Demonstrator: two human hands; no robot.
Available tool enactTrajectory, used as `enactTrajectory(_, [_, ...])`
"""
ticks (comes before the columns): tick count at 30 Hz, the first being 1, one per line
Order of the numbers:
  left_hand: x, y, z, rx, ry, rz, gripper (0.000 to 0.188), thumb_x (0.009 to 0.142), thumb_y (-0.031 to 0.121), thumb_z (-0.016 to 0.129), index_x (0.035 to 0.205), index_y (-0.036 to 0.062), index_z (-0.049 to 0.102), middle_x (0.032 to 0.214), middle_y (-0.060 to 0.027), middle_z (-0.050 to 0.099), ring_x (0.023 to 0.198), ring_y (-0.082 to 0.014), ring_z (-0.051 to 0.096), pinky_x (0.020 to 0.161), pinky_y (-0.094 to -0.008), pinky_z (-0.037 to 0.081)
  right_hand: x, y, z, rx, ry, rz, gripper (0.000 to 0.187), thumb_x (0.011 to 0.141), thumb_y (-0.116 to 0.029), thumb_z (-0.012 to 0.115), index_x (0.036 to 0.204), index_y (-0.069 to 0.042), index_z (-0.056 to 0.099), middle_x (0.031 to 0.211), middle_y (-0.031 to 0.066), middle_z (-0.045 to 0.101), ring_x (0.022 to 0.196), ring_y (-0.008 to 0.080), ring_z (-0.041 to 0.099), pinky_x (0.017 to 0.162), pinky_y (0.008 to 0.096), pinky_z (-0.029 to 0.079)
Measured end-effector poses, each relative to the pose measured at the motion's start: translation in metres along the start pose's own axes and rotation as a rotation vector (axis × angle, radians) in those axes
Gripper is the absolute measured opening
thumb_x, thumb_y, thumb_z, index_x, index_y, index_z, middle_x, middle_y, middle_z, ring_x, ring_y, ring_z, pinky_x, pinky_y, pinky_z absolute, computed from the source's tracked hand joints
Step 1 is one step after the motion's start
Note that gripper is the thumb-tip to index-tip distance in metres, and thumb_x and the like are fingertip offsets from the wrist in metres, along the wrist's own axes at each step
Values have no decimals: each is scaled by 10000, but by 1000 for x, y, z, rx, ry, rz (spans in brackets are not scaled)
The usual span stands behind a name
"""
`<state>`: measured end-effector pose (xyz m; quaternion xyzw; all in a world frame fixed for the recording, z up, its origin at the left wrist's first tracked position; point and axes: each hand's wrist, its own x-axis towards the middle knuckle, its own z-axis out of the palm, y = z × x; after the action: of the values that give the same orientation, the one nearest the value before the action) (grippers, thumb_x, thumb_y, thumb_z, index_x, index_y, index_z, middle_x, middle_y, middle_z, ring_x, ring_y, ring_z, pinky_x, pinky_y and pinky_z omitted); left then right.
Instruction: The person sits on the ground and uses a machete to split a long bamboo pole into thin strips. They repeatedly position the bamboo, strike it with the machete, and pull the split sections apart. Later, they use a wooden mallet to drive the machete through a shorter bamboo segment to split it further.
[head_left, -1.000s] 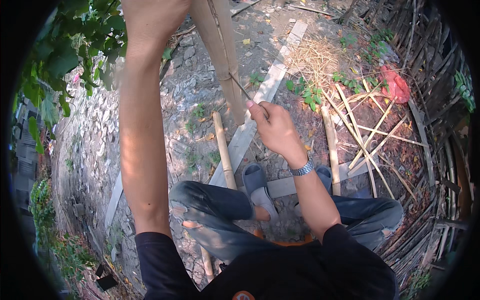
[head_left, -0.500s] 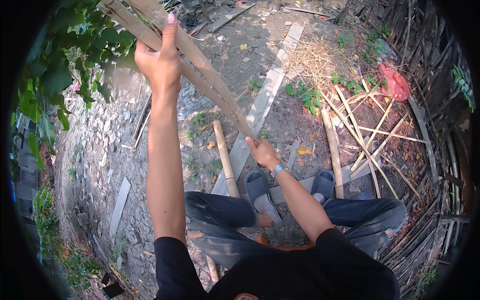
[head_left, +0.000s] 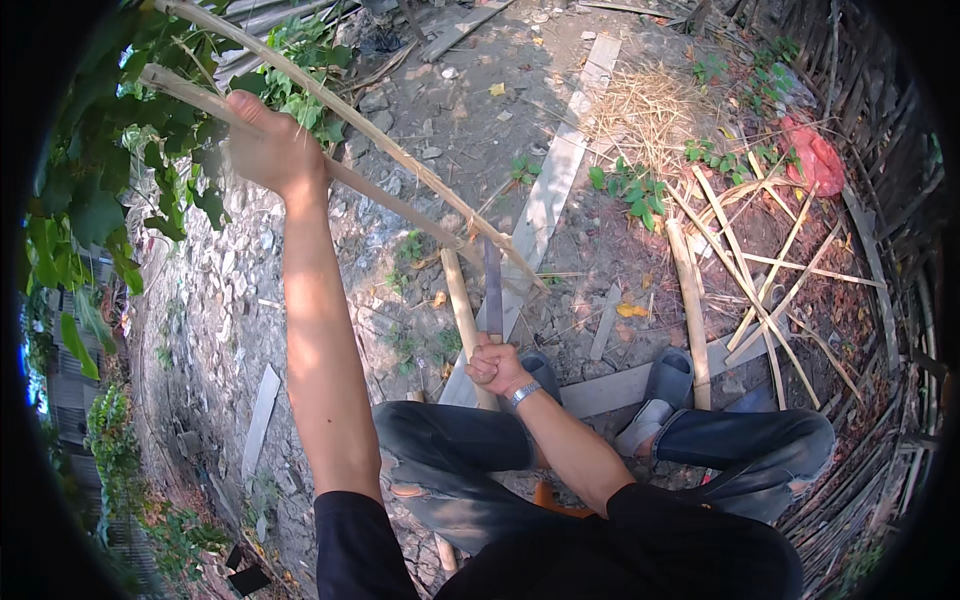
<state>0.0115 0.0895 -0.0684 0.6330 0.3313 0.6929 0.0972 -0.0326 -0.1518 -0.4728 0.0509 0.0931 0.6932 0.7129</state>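
Note:
My left hand (head_left: 275,148), raised at upper left, is closed around a split bamboo strip (head_left: 385,205) that slants down to the right. A second bamboo strip (head_left: 375,140) runs above it, spread apart from it at the far end. Both come close together near the blade of a long knife (head_left: 493,290). My right hand (head_left: 500,365) is wrapped round the knife's handle in front of my left foot, the blade pointing away from me and touching or nearly touching the strips. Just left of the blade lies a round bamboo pole (head_left: 462,310).
A long grey board (head_left: 545,205) crosses the ground ahead, and another bamboo pole (head_left: 688,310) lies by my right foot. Several thin bamboo strips (head_left: 770,300) are piled at right, near straw (head_left: 645,115) and a red plastic bag (head_left: 812,158). Leafy vines (head_left: 100,180) hang at left.
The two bamboo strips have spread apart. My right hand has moved down toward me, and the knife blade now shows. My left hand has shifted left and slightly down.

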Motion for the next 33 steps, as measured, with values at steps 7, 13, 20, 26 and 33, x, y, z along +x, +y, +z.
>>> enactTrajectory(7, [6, -20, -19, -81, 52, -199, 784, 1077, 572, 328, 1029, -131, 672, 939, -217, 714, 885, -325, 679, 812, -444, 500, -22, -26, 48, -806, 608, -1, 222, 833, 14, 657, 778, -124, 492, 575, -37, 407, 433, 64, 379, 476, 294, 354])
enactTrajectory(13, [12, -23, -20, -69, 62, -181, 676, 1083, 514, 412, 950, -102, 655, 822, -177, 707, 741, -268, 679, 645, -402, 532, -72, -78, 125, -1505, 584, -34, 294, 827, -225, 779, 740, -5, 604, 589, 49, 539, 496, 159, 522, 483, 345, 403])
enactTrajectory(20, [-11, 13, -2, -107, 78, 4, 598, 1041, 516, 547, 729, 6, 558, 566, -20, 504, 567, -153, 483, 574, -347, 416, -64, -63, 141, -2146, 583, -351, 469, 891, -394, 688, 779, 61, 669, 691, 208, 668, 680, 375, 664, 689, 477, 514])
enactTrajectory(26, [-24, 31, -2, -133, 32, -51, 516, 1044, 379, 591, 751, -41, 650, 680, -129, 656, 606, -189, 534, 599, -438, 414, -80, -133, -62, -2190, 964, 387, 560, 946, -442, 545, 1076, 77, 713, 823, 241, 722, 954, 441, 688, 959, 486, 522])
enactTrajectory(33, [-15, 7, -33, -138, 130, -28, 651, 1039, 533, 531, 897, -96, 623, 696, -124, 608, 668, -239, 588, 648, -415, 484, -124, -122, -78, -654, 834, 276, 228, 939, -234, 628, 784, -139, 491, 612, 0, 430, 462, 141, 385, 461, 327, 354])
